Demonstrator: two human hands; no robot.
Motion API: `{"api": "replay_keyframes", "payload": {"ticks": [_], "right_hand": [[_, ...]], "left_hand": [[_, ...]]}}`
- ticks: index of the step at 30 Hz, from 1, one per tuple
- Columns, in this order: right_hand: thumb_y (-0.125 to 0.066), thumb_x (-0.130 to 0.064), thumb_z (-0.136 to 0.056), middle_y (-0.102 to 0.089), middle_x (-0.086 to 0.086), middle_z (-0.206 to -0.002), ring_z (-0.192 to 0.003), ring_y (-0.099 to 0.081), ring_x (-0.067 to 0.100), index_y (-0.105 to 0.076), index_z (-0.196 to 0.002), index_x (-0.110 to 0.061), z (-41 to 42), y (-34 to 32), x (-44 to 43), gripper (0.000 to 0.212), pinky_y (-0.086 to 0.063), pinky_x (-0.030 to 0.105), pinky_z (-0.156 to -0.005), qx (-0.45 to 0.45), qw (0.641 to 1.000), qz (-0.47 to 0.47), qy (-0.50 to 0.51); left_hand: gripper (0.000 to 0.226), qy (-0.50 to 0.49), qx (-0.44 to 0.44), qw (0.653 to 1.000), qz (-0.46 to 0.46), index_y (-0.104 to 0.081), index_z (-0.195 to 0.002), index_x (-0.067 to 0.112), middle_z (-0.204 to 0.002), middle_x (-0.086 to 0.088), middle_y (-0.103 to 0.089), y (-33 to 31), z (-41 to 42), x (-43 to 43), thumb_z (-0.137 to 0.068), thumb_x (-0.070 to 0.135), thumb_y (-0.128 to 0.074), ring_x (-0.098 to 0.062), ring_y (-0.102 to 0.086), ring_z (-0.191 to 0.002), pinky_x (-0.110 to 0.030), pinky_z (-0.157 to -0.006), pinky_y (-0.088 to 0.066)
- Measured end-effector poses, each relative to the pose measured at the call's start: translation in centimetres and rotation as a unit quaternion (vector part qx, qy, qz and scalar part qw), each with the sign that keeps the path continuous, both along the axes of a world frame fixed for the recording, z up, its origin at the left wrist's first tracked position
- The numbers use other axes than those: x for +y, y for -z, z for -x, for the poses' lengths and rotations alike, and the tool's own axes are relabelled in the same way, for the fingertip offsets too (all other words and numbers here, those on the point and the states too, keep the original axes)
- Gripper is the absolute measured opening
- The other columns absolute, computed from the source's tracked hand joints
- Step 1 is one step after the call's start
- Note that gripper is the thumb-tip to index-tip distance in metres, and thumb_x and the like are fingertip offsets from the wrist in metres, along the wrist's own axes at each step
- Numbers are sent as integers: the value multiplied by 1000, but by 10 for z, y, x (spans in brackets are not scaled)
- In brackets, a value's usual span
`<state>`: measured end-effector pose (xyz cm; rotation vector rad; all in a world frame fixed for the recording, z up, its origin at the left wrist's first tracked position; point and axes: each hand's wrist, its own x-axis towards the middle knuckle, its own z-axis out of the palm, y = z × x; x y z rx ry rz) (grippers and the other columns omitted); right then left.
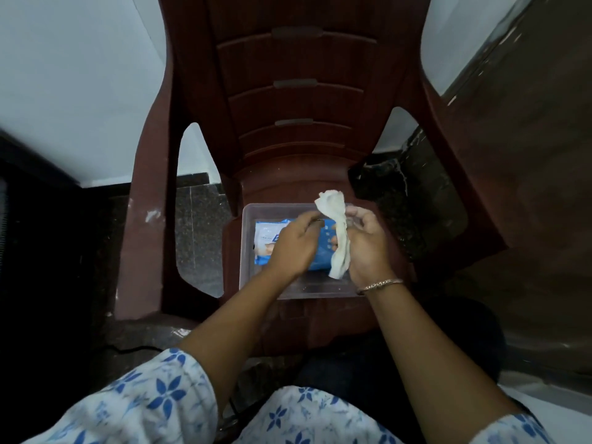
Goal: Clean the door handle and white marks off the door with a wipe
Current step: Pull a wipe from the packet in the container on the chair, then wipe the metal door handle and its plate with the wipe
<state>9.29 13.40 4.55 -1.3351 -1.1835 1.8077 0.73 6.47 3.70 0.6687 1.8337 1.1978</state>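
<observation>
A white wipe [336, 232] hangs crumpled and stretched lengthwise between my two hands, above a blue and white wipe pack [267, 238]. My left hand [294, 243] pinches the wipe near its upper part with thumb and fingers. My right hand [365, 241], a bracelet on its wrist, grips the wipe along its right side. The pack lies flat inside a clear plastic tray [248, 216] on the seat of a dark red plastic chair [288, 100]. No door handle is in view.
The chair stands against a white wall [80, 91] with a dark speckled skirting [198, 225]. A dark brown surface [528, 139] with pale streaks rises at the right. A dark object [32, 235] fills the left edge. My patterned blue and white clothing fills the bottom.
</observation>
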Motion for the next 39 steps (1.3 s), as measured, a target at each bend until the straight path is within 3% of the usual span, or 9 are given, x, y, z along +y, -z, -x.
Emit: {"api": "replay_keyframes", "payload": {"ticks": [3,6,8,13,18,22,28,35,39], "right_hand": [[-44,-3,-95,-62,6,-80,-53,-58,5,-53,-95,-16,-12,-21,-4,15,-48,19,-46,-1,998,-51,-40],[-46,-11,-96,-64,18,-98,-82,-63,21,-54,-103,-13,-27,-42,-7,10,-54,33,-70,15,995,-78,-53],[-54,-11,-93,-67,18,-97,-88,-65,26,-55,-104,-16,-39,-57,-5,13,-53,38,-80,11,992,-113,-56],[-59,-4,-88,-65,12,-73,-70,-62,22,-61,-106,-16,-83,-97,7,22,-52,32,-66,-18,975,-217,-35],[-62,-2,-84,-63,-3,-64,-62,-59,7,-63,-87,-20,-134,-140,18,18,-49,18,-56,-17,958,-286,25],[-67,-5,-82,-66,-6,-62,-57,-62,6,-62,-86,-22,-178,-178,24,18,-50,20,-51,-8,940,-330,85],[-60,6,-79,-64,-8,-66,-63,-58,6,-64,-74,-23,-265,-214,28,30,-47,19,-56,-21,902,-400,161],[-64,2,-81,-69,-4,-77,-74,-65,11,-64,-72,-25,-352,-230,29,28,-52,23,-65,3,880,-405,248],[-48,6,-83,-71,-4,-77,-75,-67,12,-68,-73,-24,-389,-234,30,38,-52,23,-65,26,878,-383,285]], "left_hand": [[16,2,-34,997,-72,-64,-88,19,-84,-10,-68,-27,-9,9,-91,27,-50,-18,-62,-78,-39,-70,-49],[13,10,-7,993,-119,-65,-96,15,-90,-20,-68,-45,-21,15,-89,11,-55,-35,-64,-82,-52,-77,-52],[15,1,3,990,-138,-69,-93,15,-86,-11,-71,-58,-31,19,-88,13,-55,-28,-66,-79,-50,-78,-53],[17,33,21,984,-175,-71,-80,17,-77,-19,-68,-92,-65,33,-83,21,-55,-29,-61,-71,-58,-75,-52],[14,78,64,960,-262,-63,-81,26,-61,7,-54,-138,-106,55,-79,12,-62,-12,-48,-59,-39,-59,-43],[20,149,71,936,-312,-62,-74,19,-72,-15,-61,-176,-145,78,-74,0,-62,-21,-53,-66,-44,-62,-47],[22,236,36,898,-368,-69,-71,15,-71,-6,-66,-219,-226,99,-78,-5,-63,-15,-60,-65,-32,-61,-49],[13,311,-83,880,-348,-72,-80,10,-92,-9,-62,-241,-315,107,-81,8,-59,-27,-66,-87,-41,-78,-57],[13,331,-13,873,-358,-70,-81,15,-89,-10,-61,-247,-350,118,-77,2,-70,-37,-60,-79,-49,-73,-52]]}}
